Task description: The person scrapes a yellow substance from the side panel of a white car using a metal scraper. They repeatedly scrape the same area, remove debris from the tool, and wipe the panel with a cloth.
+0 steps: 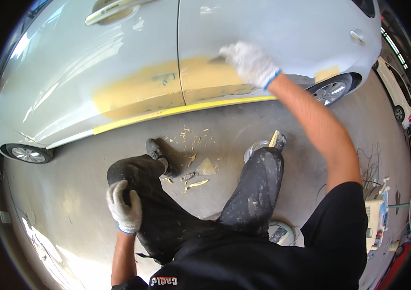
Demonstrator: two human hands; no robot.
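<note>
A: Head view: the right hand (250, 62), in a white glove, is closed around a small spreader (217, 59) and presses its blade against the yellow filler patch (166, 87) on the pale car door (94, 58), just right of the seam between the 2 doors.

B: And the other one?

A: The left hand (124, 205), gloved too, lies with fingers curled over the left knee (130, 176) and holds nothing.

B: What might spoil it?

A: My guess: a tilted blade could dig a ridge into the filler, or drag it into the door seam. The yellow masking tape (181, 110) runs along the lower edge of the patch, so a low stroke could catch and lift it.

B: Anything underfoot?

A: Dried yellow scraps (191, 140) and another putty knife (198, 170) lie on the concrete floor (70, 193) between the feet; a shifted shoe (156, 149) could slip on them.
</note>
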